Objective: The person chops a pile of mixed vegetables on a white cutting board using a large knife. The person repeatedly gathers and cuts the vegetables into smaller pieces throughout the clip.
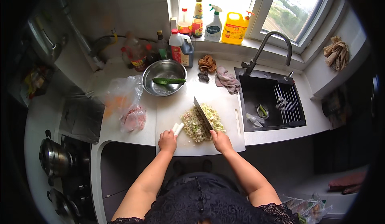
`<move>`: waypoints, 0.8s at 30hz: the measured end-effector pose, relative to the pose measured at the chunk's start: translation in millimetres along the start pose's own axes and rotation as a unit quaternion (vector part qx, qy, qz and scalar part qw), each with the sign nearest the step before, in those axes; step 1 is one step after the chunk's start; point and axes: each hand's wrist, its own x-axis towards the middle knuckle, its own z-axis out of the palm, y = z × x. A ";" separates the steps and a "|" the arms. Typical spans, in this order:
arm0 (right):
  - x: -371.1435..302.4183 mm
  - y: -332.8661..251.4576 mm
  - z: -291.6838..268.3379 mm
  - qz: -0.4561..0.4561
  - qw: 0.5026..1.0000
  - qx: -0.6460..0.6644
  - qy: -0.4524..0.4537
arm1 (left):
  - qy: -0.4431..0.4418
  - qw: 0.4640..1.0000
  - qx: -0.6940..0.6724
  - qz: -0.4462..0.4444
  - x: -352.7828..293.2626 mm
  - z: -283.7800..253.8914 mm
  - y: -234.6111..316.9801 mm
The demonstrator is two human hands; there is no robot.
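Observation:
My right hand (221,141) is closed round the handle of a kitchen knife (203,114). Its dark, broad blade stands in a pile of finely chopped pale and green food (194,128), which looks like minced meat with vegetable. This pile lies on a white cutting board (234,140) at the counter's front edge. On the board's left side, my left hand (167,141) is closed with its fingers at a few short white scallion stalks (178,128), which stick out past the fingertips toward the pile.
Behind the board stands a steel bowl (148,88) holding a green cucumber (168,81). Left lies a plastic bag of pink meat (133,119). A dark sink (250,91) with a black tap (272,33) is at right, beside a crumpled cloth (227,79). Bottles (181,47) line the back; pots (56,158) stand far left.

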 end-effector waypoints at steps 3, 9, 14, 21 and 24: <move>-8.4 -17.6 -13.9 -0.030 0.999 0.012 0.000 | -0.026 0.999 0.032 -0.008 0.4 -6.1 0.2; -4.1 -7.5 -0.4 -0.017 1.000 -0.020 0.001 | -0.052 0.997 0.050 -0.013 8.8 -15.9 9.1; -13.3 -13.3 -2.8 -0.024 1.000 0.003 0.004 | -0.067 0.996 0.058 -0.028 6.8 -15.1 10.9; -14.9 -22.7 -10.2 -0.061 0.998 0.005 -0.015 | -0.079 0.994 0.057 -0.040 7.7 -18.6 13.9; -24.8 -30.1 4.2 -0.053 0.996 -0.041 -0.054 | -0.093 0.993 0.056 -0.043 7.8 -24.1 18.8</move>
